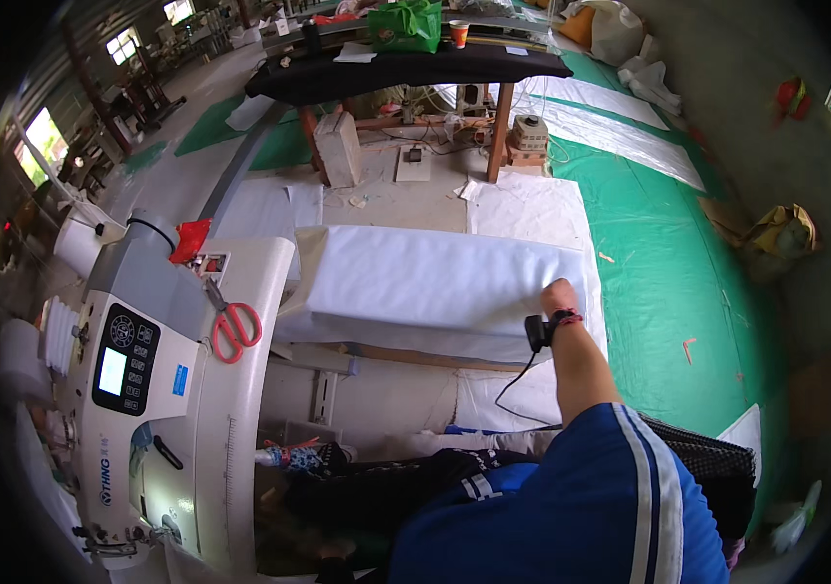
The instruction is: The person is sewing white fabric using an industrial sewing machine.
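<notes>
My right hand [560, 295] reaches forward to the right end of a long bench covered in white sheeting [415, 282]. It is closed, its knuckles upward, and touches or hovers just above the sheeting; what its fingers hold, if anything, is hidden. A black device [537, 333] with a cable is strapped at the wrist, beside a red band. My left hand does not show. To the left of the bench stands a white sewing machine [182, 389] with a lit screen and a lit needle area. Red-handled scissors [236, 331] lie on its table.
Beyond the bench is a black-covered table [406, 73] bearing a green bag [406, 26] and a paper cup [459, 35]. A stone block [339, 151] stands below it. Green sheeting [659, 292] covers the floor at right, with a crumpled yellow-brown bag [780, 234] by the wall.
</notes>
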